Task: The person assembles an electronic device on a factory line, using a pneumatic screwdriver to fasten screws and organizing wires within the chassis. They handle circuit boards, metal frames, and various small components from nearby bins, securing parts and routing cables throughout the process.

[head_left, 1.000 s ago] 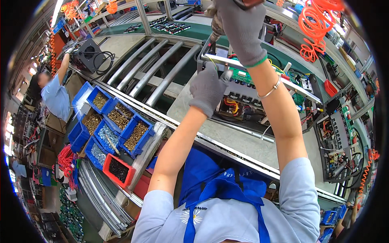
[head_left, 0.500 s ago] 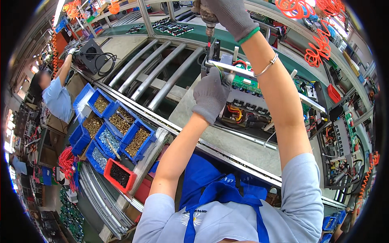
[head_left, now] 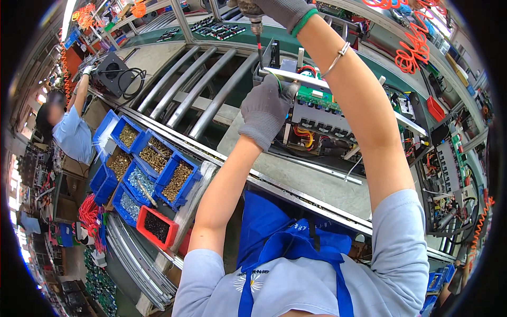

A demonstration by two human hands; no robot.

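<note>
At the top, my right hand point(head_left: 288, 11) in a grey glove is closed round a power screwdriver point(head_left: 252, 9), partly cut off by the picture's edge. Its bit point(head_left: 259, 46) points down at the left end of a pale metal bar point(head_left: 306, 78); contact there is hard to make out. The bar lies across an open electronics chassis point(head_left: 330, 140) with a green circuit board point(head_left: 310, 98). Below the bit, my gloved left hand point(head_left: 265, 110) has its fingers closed by the bar's end, where a thin green-yellow wire point(head_left: 278, 82) shows at the fingertips.
Steel rollers point(head_left: 224, 92) run left of the chassis. Blue bins point(head_left: 178, 182) of screws and a red bin point(head_left: 157, 227) stand at lower left. Another open chassis point(head_left: 446, 185) sits at right. Orange coiled hoses point(head_left: 409, 58) hang above. A co-worker point(head_left: 74, 129) handles a dark box point(head_left: 112, 73).
The whole view has shifted slightly, so hands and chassis appear a little further left. The screwdriver stays above the bar's left end, and my left hand keeps its place beside it.
</note>
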